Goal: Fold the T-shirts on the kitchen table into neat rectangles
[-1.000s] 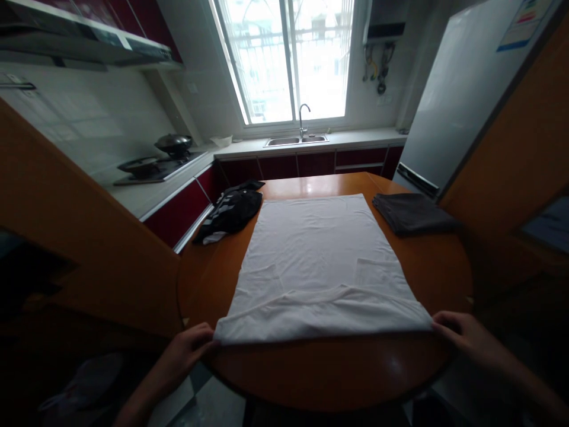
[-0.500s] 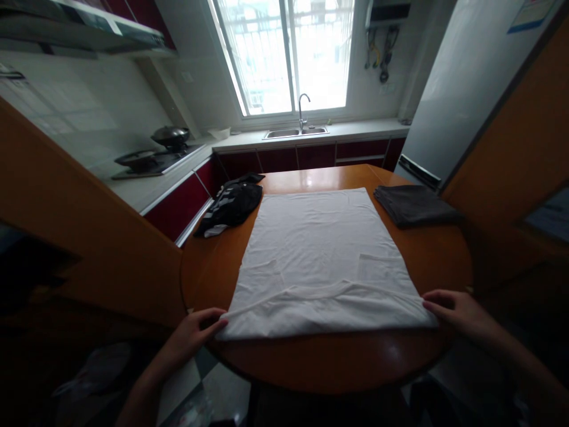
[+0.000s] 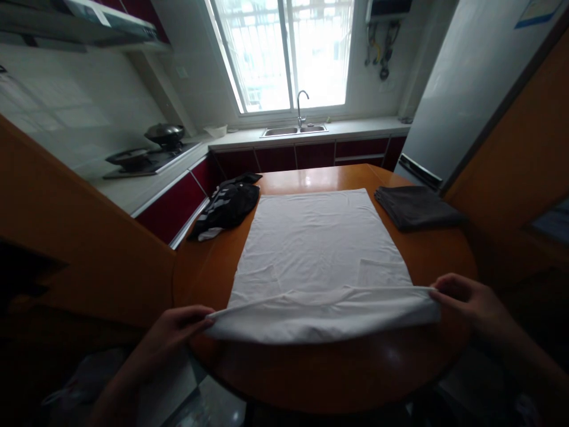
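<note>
A white T-shirt (image 3: 320, 237) lies spread on the round wooden table (image 3: 311, 379), its hem side toward the window. The shoulder end nearest me is turned over into a band with the neckline showing along its upper edge. My left hand (image 3: 189, 320) pinches the left end of this band between thumb and fingers. At the right end, my right hand (image 3: 457, 290) pinches the other corner. The band is pulled taut between both hands and looks slightly raised off the table.
A crumpled black garment (image 3: 231, 204) lies at the table's left, and folded dark grey cloth (image 3: 415, 207) at its right. Behind stand a counter with a sink (image 3: 293, 130), a stove with pans (image 3: 164, 135) and a fridge (image 3: 438, 107).
Both hands have moved outward, stretching the band tighter. My right hand has risen a little, and the band's edge now looks lifted and straighter.
</note>
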`<state>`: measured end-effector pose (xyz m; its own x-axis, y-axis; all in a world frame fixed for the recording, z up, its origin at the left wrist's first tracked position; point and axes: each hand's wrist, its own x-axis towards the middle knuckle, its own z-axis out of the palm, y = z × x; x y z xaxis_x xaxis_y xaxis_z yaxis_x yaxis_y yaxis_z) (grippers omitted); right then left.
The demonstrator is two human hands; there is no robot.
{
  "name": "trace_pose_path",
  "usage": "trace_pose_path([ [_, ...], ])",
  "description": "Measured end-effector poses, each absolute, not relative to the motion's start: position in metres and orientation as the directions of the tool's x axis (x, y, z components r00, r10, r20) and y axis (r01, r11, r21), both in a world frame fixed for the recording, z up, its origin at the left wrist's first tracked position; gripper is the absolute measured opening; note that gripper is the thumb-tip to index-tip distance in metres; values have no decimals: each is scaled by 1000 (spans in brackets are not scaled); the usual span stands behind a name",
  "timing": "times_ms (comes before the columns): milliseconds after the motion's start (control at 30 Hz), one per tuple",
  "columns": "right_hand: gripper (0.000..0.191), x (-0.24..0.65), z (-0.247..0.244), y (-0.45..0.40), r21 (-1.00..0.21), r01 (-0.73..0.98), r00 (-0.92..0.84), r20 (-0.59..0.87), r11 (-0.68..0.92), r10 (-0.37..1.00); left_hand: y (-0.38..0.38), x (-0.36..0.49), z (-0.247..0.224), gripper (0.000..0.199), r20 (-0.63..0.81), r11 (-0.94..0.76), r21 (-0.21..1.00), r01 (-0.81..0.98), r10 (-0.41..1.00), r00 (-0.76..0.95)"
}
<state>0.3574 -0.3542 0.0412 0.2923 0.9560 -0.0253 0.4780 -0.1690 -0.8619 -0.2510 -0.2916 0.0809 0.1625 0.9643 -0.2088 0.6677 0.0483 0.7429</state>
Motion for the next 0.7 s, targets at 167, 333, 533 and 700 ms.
trace_pose_path([
  [167,51,364,68,-324,-889,448,388,96,-96,917,-256,-248,104,53,-65,-2,764,646,995,79],
  [333,50,372,67,-266,-879,476,356,155,-36,921,-194,-240,84,55,31,-50,804,592,999,42],
  [533,44,369,10,-207,-908,403,332,34,-109,943,-145,-226,37,52,-29,-47,790,611,993,114],
  [700,35,373,-15,-197,-920,365,319,-18,-141,947,-141,-227,32,51,-45,-44,787,616,991,129],
])
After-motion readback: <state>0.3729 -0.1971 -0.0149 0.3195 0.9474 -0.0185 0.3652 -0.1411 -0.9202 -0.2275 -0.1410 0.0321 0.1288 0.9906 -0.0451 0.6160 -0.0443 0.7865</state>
